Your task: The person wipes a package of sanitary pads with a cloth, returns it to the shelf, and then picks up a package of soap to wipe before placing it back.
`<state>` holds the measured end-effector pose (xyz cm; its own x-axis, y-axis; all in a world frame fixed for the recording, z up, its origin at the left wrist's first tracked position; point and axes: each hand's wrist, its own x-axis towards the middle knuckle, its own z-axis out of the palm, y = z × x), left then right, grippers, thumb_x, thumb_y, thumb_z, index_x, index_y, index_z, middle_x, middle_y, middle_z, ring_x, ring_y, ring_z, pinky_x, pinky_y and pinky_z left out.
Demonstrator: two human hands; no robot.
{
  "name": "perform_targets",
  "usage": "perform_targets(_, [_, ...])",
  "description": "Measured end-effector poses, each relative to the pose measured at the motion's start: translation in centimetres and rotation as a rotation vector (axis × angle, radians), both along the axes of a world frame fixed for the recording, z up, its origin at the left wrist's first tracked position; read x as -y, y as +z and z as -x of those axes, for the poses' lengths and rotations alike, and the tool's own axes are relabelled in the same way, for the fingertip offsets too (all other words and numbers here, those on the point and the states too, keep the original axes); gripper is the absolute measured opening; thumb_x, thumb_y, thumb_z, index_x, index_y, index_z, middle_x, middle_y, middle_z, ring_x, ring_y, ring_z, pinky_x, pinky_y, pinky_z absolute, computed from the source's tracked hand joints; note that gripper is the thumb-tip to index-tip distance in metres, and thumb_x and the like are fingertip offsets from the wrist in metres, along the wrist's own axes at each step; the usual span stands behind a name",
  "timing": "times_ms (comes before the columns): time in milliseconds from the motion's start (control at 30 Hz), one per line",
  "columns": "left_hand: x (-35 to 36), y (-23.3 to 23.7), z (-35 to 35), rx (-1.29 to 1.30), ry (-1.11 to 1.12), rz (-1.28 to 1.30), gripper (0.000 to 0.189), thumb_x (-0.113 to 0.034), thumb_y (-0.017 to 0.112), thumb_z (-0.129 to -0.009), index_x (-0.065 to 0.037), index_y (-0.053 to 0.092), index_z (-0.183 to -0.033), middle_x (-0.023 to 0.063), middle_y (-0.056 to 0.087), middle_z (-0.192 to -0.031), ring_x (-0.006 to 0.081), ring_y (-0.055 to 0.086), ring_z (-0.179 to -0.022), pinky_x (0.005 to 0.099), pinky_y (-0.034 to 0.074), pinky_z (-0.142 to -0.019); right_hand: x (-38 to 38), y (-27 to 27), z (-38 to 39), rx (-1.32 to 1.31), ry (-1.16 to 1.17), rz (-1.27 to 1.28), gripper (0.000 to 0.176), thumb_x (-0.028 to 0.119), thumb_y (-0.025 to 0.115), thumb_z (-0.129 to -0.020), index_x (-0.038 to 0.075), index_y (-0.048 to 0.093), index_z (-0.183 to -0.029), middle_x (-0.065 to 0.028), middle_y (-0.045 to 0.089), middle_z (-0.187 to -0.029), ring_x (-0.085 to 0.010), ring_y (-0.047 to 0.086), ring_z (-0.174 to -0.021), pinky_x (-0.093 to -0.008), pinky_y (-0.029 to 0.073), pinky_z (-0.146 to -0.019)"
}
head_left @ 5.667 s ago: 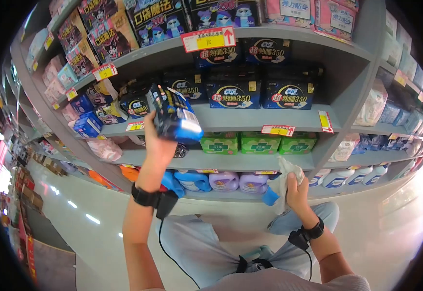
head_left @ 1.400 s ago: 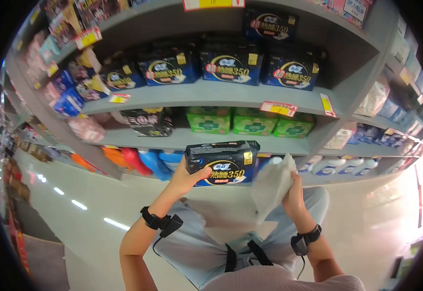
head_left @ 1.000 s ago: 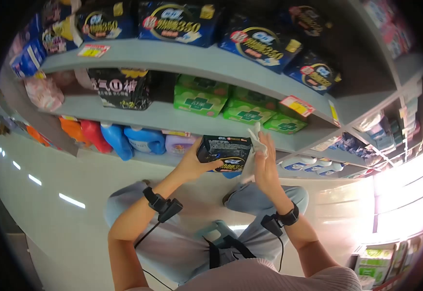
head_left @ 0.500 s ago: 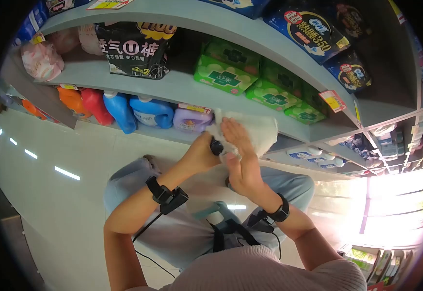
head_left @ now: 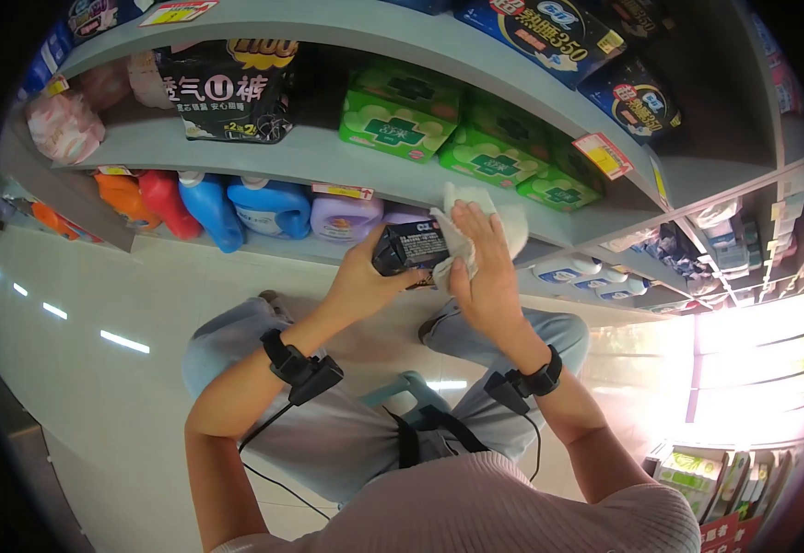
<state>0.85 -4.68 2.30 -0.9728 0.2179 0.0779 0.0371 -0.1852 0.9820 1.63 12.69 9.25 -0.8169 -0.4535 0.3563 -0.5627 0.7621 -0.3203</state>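
My left hand (head_left: pixel 363 282) is wrapped round a small black package (head_left: pixel 413 246) with fine white print, gripping its left side. Its kind is hard to tell, but it looks like a pack of sanitary pads. My right hand (head_left: pixel 488 281) presses a folded white cloth (head_left: pixel 512 217) to the package's right end, fingers lying over the cloth. The cloth hides that end. Both hands are in front of the shelf edge, near a purple detergent bottle (head_left: pixel 345 219).
Green packs (head_left: pixel 393 129) and a black bag (head_left: pixel 227 97) stand on the middle shelf (head_left: pixel 314 166). Below are blue bottles (head_left: pixel 268 210) and a red one (head_left: pixel 167 201). Dark pad packs (head_left: pixel 549 32) lie above. A small stool (head_left: pixel 411 392) is between my legs.
The black package has turned, so more of its printed side shows. The cloth and my right hand have shifted slightly right. My view has moved a little to the right.
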Motion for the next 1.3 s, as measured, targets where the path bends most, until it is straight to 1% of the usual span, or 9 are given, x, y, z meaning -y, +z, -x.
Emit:
perform_targets(133, [-0.9,-0.2,-0.1,0.11,-0.048,-0.115,0.048,-0.016,0.072,-0.072,-0.001,0.048,-0.11,0.0061,0.059,-0.098,0.0105,0.055,-0.087,0.0247,0.045,-0.077,-1.7,-1.0,0.0,0.02,-0.117,-0.061,0.051,0.01,0.043,-0.079,0.001,0.035,-0.129,-0.0157,0.033,-0.134,-0.0293,0.022,-0.13,-0.0435,0.012,-0.107])
perform_targets(333, [-1.6,-0.1,0.1,0.346,-0.091,-0.261,0.046,-0.031,0.061,-0.082,-0.002,0.046,-0.115,0.0049,0.056,-0.104,0.0098,0.053,-0.092,0.0244,0.043,-0.079,0.3,-2.1,-0.5,-0.039,-0.244,-0.03,0.054,0.013,0.042,-0.081,0.0,0.029,-0.132,-0.0203,0.021,-0.14,-0.0371,0.011,-0.132,-0.0477,0.004,-0.107])
perform_targets(500, [-2.2,-0.9,0.5,0.421,-0.072,-0.356,0.046,-0.038,0.051,-0.087,-0.006,0.043,-0.12,0.0042,0.052,-0.11,0.0107,0.05,-0.099,0.0273,0.042,-0.084,3.2,-3.6,-1.3,-0.046,-0.156,0.013,0.059,0.016,0.043,-0.08,-0.004,0.025,-0.133,-0.0229,0.019,-0.14,-0.037,0.013,-0.131,-0.048,0.006,-0.106])
perform_targets(567, [-2.1,-1.5,0.1,0.644,-0.052,-0.571,0.043,-0.04,0.044,-0.089,-0.008,0.045,-0.118,0.0036,0.052,-0.111,0.0146,0.051,-0.101,0.0303,0.043,-0.085,4.9,-4.2,-2.1,-0.03,-0.075,0.038,0.06,0.016,0.042,-0.079,-0.005,0.024,-0.133,-0.023,0.019,-0.14,-0.0367,0.013,-0.132,-0.0478,0.007,-0.106])
perform_targets(667, [-0.8,-1.4,0.1,0.815,-0.072,-0.666,0.04,-0.04,0.041,-0.09,-0.01,0.047,-0.116,0.0048,0.053,-0.111,0.0187,0.053,-0.102,0.0322,0.045,-0.086,6.6,-4.6,-2.9,0.025,0.02,0.102,0.064,0.017,0.044,-0.076,-0.005,0.024,-0.133,-0.0235,0.021,-0.139,-0.0373,0.017,-0.13,-0.0466,0.009,-0.106])
perform_targets(933, [-1.1,-2.3,0.4,0.726,-0.15,-0.713,0.036,-0.036,0.04,-0.091,-0.01,0.046,-0.114,0.0047,0.053,-0.112,0.0181,0.053,-0.101,0.0334,0.046,-0.084,4.5,-3.1,-2.5,0.029,0.071,-0.114,0.064,0.017,0.046,-0.074,-0.001,0.027,-0.133,-0.0166,0.029,-0.138,-0.0289,0.024,-0.13,-0.0423,0.016,-0.106])
perform_targets(1000, [-1.3,-2.5,0.7,0.592,-0.146,-0.651,0.039,-0.037,0.038,-0.092,-0.009,0.046,-0.118,0.0037,0.052,-0.116,0.0161,0.051,-0.105,0.0335,0.044,-0.087,4.3,-2.9,-2.3,0.012,0.043,-0.103,0.064,0.015,0.047,-0.074,-0.001,0.027,-0.133,-0.0167,0.029,-0.138,-0.0299,0.024,-0.13,-0.0428,0.016,-0.106])
perform_targets(1133, [-1.7,-1.0,0.9,0.636,-0.073,-0.718,0.032,-0.033,0.041,-0.092,-0.01,0.046,-0.115,0.0018,0.054,-0.109,0.0135,0.053,-0.099,0.0296,0.045,-0.082,3.7,-2.7,-2.0,-0.061,-0.086,-0.054,0.063,0.01,0.046,-0.074,-0.001,0.027,-0.133,-0.0182,0.027,-0.138,-0.0329,0.022,-0.13,-0.044,0.017,-0.105])
perform_targets(1300, [-1.4,-0.2,0.8,0.619,-0.059,-0.681,0.042,-0.04,0.05,-0.087,-0.012,0.044,-0.119,-0.0007,0.055,-0.108,0.0087,0.054,-0.097,0.0248,0.045,-0.079,1.8,-1.8,-0.8,-0.071,-0.196,-0.009,0.064,0.011,0.047,-0.075,-0.001,0.025,-0.133,-0.0193,0.025,-0.139,-0.0341,0.022,-0.129,-0.0453,0.016,-0.105])
